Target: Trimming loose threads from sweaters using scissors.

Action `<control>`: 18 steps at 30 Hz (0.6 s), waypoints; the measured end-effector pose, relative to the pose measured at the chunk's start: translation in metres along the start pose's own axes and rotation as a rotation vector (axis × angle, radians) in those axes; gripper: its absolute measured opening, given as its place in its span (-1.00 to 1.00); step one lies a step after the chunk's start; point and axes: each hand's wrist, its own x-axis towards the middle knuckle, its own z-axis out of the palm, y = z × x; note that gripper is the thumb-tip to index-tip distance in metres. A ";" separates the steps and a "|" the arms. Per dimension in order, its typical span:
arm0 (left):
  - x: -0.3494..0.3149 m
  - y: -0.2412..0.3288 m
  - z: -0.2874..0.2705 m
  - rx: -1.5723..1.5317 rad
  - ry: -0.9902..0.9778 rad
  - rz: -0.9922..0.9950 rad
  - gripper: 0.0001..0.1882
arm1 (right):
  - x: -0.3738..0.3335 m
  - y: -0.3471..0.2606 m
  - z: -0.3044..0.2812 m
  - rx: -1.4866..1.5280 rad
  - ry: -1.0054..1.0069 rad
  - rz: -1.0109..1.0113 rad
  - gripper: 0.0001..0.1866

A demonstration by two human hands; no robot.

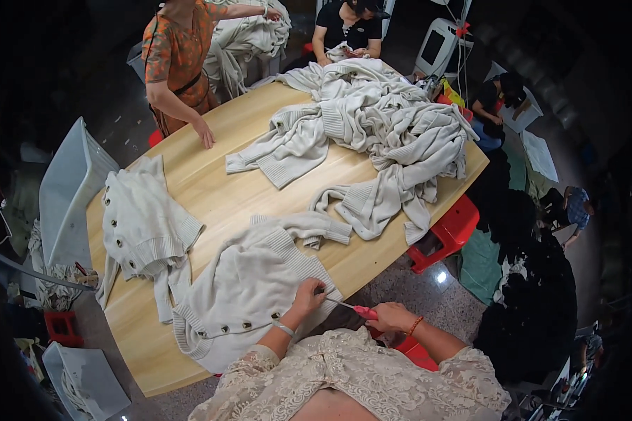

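An off-white knitted cardigan (pixel 246 281) with dark buttons along its front edge lies on the near part of the table. My left hand (pixel 307 297) is closed at its ribbed lower edge, pinching the knit beside a small dark spot that looks like a button. In my right hand (pixel 395 318), fingers wrapped round, is a slim tool with a pinkish-red handle (pixel 364 312). Its thin metal shaft points left, toward my left fingertips. The frame is too small to tell the tool's exact kind, or whether its tip touches the knit.
A second buttoned cardigan (pixel 147 224) lies left on the wooden table (pixel 218 200). A heap of similar knits (pixel 393 119) covers the far right. Co-workers stand and sit beyond. A red stool (pixel 451 235) stands by the right edge, white bins (pixel 70 189) at left, dark fabric (pixel 534 302) on the floor.
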 end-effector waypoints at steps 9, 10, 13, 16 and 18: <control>-0.007 -0.001 0.008 -0.072 0.012 -0.121 -0.68 | -0.007 -0.003 -0.003 0.038 0.048 0.035 -0.66; -0.012 -0.003 0.007 -0.067 0.033 -0.102 -0.63 | -0.006 -0.004 -0.002 0.054 0.081 0.056 -0.66; -0.012 0.002 -0.002 -0.062 0.068 -0.122 -0.51 | 0.000 -0.008 -0.004 0.074 0.212 0.008 -0.70; -0.029 0.030 -0.029 0.274 0.196 0.043 -0.38 | 0.003 -0.014 -0.004 0.107 0.257 -0.100 -0.76; -0.056 0.053 -0.062 0.649 0.395 -0.195 -0.24 | 0.008 -0.010 0.007 0.091 0.331 -0.145 -0.81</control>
